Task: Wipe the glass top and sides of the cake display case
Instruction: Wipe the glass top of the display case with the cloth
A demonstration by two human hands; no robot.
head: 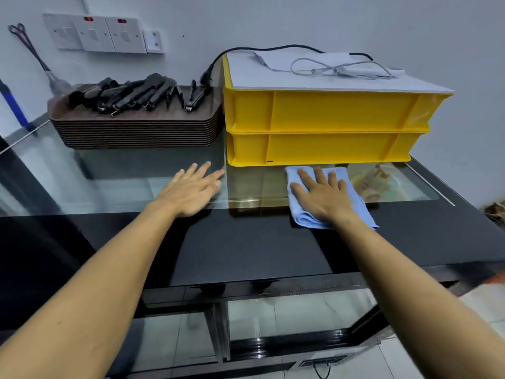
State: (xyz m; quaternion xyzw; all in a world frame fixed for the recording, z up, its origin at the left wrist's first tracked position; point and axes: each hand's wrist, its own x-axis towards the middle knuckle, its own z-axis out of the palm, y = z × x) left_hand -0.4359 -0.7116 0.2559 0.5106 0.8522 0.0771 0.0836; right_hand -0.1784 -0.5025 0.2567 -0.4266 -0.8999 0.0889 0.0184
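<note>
The right hand (325, 196) lies flat with its fingers (319, 175) straight and spread, pressing a folded blue cloth (355, 203) onto the glass top (136, 184) of the cake display case (246, 247); nothing is gripped, the palm simply bears down, and the cloth shows beyond the fingertips, on both sides of the hand and under the wrist, where it overlaps the black front band of the case. The left hand (191, 191) is released too, fingers (203, 170) straight and loosely spread, resting on or just above the glass; which of the two cannot be told. Just beyond the right fingertips stand two stacked yellow crates (328, 127), the lower one almost touching the far edge of the cloth, with a white board (341, 84) on top carrying a coiled grey cable (341, 69). Beyond the left fingertips, farther off, sits a stack of brown trays (136, 129) heaped with black tongs (131, 94). A black power cord (216, 61) runs behind, between the trays and the crates. On the wall behind the trays is a row of white switches (95, 34). Through the glass to the right of the right fingers something pale yellow shows, blurred
</note>
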